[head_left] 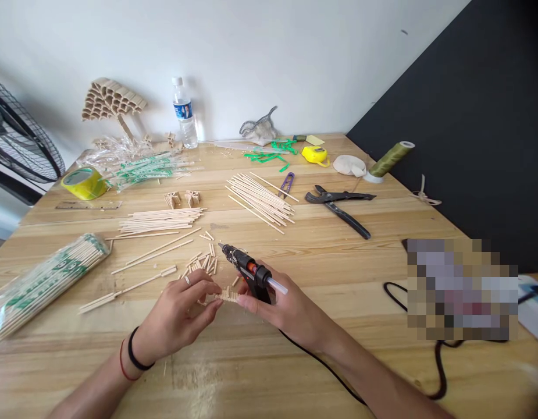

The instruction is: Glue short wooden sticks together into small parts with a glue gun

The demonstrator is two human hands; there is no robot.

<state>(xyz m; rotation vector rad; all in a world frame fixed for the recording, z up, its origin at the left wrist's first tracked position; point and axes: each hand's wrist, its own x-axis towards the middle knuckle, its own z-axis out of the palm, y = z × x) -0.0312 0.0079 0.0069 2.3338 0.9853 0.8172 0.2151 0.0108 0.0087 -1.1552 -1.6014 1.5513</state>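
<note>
My right hand is closed around a black hot glue gun, whose nozzle points up and to the left and whose clear glue stick juts out of the back. Between the fingertips of both hands is a small piece made of short wooden sticks. My left hand pinches the left end of this piece, and the right thumb touches its right end. Short cut stick pieces lie scattered just beyond my left hand. Part of the glue gun's handle is hidden by my right hand.
Long wooden sticks lie in piles, with pliers to their right. A bag of sticks is at left. Tape, a water bottle and a yellow tape measure stand farther back. A black cord runs beside my right forearm.
</note>
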